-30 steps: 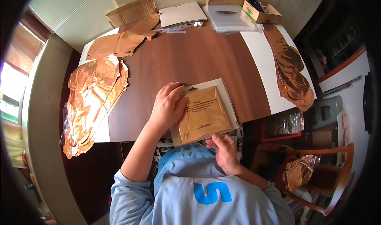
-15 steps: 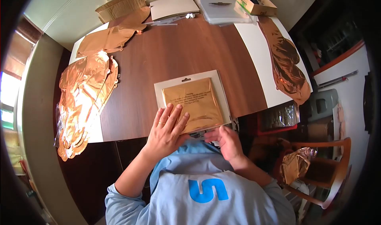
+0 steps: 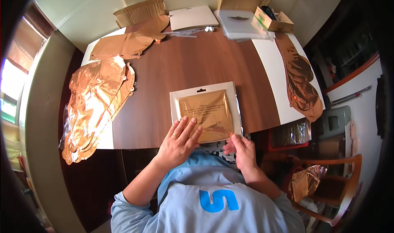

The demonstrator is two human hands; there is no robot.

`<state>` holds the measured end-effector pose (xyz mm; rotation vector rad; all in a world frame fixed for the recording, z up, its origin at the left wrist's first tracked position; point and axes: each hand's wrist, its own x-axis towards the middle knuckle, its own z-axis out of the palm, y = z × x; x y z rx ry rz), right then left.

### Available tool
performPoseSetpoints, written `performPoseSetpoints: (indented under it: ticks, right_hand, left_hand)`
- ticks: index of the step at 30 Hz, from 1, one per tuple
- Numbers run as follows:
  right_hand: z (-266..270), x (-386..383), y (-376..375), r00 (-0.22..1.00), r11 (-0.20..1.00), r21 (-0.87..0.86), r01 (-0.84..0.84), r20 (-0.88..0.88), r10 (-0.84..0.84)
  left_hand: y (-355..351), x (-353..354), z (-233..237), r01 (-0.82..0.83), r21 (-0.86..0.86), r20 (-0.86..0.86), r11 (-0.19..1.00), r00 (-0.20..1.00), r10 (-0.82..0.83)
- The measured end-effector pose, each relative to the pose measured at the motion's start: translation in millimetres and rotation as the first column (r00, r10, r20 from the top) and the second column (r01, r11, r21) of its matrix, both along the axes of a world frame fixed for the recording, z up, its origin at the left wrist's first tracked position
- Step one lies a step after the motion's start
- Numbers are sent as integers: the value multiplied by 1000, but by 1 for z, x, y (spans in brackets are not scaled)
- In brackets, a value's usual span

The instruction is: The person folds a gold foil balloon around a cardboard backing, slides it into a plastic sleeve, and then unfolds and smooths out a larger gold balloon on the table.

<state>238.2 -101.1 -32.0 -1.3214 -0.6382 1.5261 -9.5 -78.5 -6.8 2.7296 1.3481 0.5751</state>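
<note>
Left hand [image 3: 178,142] spreads flat on the packet [image 3: 211,112] printed "Warning", at seven o'clock; right hand [image 3: 243,147] touches five o'clock, grip unclear.

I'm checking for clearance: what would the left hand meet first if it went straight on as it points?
Likely the gold packet, where the left hand seems to rest; beyond it, white card, then brown tabletop.

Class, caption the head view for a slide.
Left hand on a gold packet, right hand at its near right corner, brown tabletop beyond.
</note>
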Motion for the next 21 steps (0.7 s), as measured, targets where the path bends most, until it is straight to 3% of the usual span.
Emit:
performPoseSetpoints:
  ticks: [4,7,8,9,11,13,15,16,17,19,21]
  right_hand:
    - [5,2,2,999,999,-34,0,-47,-2]
    - [20,35,13,928,912,-182,-367,-8,371]
    - [28,51,19,817,830,-141,-539,149,557]
    - [44,62,28,680,771,-193,-607,377,629]
    - [86,70,57,424,801,-214,-559,757,498]
    - [117,57,105,415,785,-54,-618,825,383]
    - [105,26,173,585,678,312,-665,782,214]
    - [112,3,205,541,685,290,-668,821,180]
    - [91,-15,248,632,634,405,-659,755,175]
    - [53,-51,328,592,636,461,-619,806,-8]
    - [16,-78,395,444,675,397,-622,889,-113]
  left_hand:
    - [1,0,4,-5,-53,20,999,1000,6]
    - [5,-2,12,-47,-83,5,995,999,47]
    - [8,-5,15,-34,-108,4,994,999,35]
    - [11,-7,17,-35,-120,5,992,999,36]
    - [12,-8,22,-30,-163,11,986,999,32]
    - [15,-4,31,0,-176,65,984,998,12]
    - [21,5,37,39,-154,141,987,990,-17]
    - [25,10,34,85,-140,176,986,983,-59]
    - [28,13,29,97,-122,182,988,981,-74]
    - [34,18,16,129,-79,187,989,976,-112]
    - [37,20,13,126,-67,217,990,970,-109]
